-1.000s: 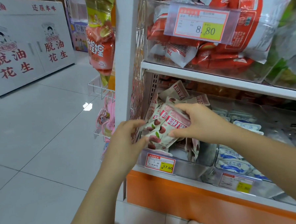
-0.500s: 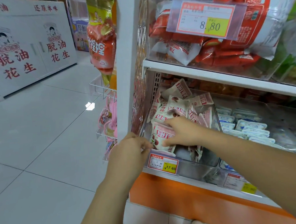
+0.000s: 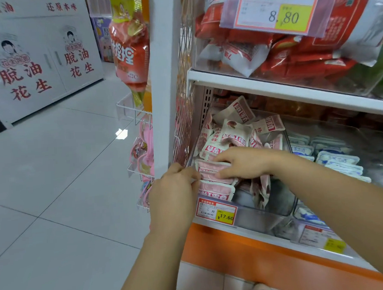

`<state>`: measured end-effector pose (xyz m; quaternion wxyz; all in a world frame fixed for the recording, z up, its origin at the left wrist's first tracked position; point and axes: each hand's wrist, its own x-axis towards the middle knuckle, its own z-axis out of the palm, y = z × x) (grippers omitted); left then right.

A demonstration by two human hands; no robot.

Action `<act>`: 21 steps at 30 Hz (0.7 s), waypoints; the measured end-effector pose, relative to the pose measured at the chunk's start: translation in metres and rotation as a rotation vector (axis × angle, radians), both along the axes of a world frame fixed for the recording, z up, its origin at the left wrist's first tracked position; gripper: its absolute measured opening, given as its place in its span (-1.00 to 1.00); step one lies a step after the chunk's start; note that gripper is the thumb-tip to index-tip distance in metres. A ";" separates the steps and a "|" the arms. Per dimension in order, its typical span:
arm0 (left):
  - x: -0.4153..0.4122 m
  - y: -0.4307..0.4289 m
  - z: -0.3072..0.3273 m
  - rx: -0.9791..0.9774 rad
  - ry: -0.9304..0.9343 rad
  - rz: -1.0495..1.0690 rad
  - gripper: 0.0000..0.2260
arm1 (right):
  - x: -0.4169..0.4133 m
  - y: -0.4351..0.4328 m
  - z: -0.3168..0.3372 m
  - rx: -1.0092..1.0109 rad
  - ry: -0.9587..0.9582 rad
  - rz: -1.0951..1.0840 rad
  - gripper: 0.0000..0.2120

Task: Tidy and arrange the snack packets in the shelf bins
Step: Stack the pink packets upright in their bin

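Pink-and-white packets [image 3: 216,172] sit stacked between the two hands, at the front corner of the clear bin [image 3: 267,214]. The right hand [image 3: 240,164] grasps the stack from above, fingers over and thumb under. The left hand [image 3: 175,190] pinches its outer end, probably to square the edges so the stack seats flat. Beyond the right hand, more packets lie jumbled, not yet arranged.

Glossy, slightly crinkled plastic-film packets [image 3: 212,172] are pinched between left hand [image 3: 173,190] and right hand [image 3: 242,164]. Around the grip, a clear, smooth plastic bin [image 3: 256,216] is seen. Just below the grip, a paper tag [image 3: 216,211] is sleeved in shiny plastic. Left of the grip, metal mesh [image 3: 185,123]; beyond, polished tile floor [image 3: 54,174] is shown.
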<state>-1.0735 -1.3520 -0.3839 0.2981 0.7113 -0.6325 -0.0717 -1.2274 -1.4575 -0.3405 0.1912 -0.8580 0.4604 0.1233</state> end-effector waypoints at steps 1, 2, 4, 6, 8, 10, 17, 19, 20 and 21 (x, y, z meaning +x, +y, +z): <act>-0.001 -0.001 -0.001 -0.007 -0.006 0.015 -0.86 | 0.000 0.000 -0.006 -0.075 -0.039 -0.006 -0.57; -0.002 -0.002 -0.002 -0.021 -0.014 0.029 -0.87 | 0.003 0.004 -0.013 -0.122 -0.086 -0.031 -0.63; -0.007 -0.004 -0.004 -0.051 -0.022 0.051 -0.86 | 0.009 0.013 -0.022 -0.122 -0.138 -0.087 -0.68; -0.011 -0.006 -0.005 -0.072 -0.020 0.071 -0.86 | 0.007 0.019 -0.022 -0.101 -0.147 -0.072 -0.65; -0.012 -0.006 -0.005 -0.092 -0.025 0.085 -0.86 | -0.002 0.029 -0.005 -0.133 -0.242 -0.075 -0.61; -0.013 -0.006 -0.004 -0.091 -0.032 0.093 -0.84 | -0.019 0.047 0.014 -0.230 -0.500 -0.212 -0.68; -0.022 0.011 -0.004 -0.116 -0.028 0.006 -0.74 | -0.083 0.118 -0.010 -0.469 -1.066 -0.682 -0.85; -0.028 0.015 -0.003 -0.154 -0.041 -0.053 -0.72 | -0.089 0.123 -0.020 -0.507 -1.089 -0.703 -0.86; -0.032 0.018 -0.002 -0.178 -0.048 -0.090 -0.73 | -0.090 0.123 -0.021 -0.508 -1.099 -0.704 -0.85; -0.038 0.020 -0.001 -0.198 -0.051 -0.128 -0.76 | -0.092 0.122 -0.021 -0.493 -1.115 -0.706 -0.84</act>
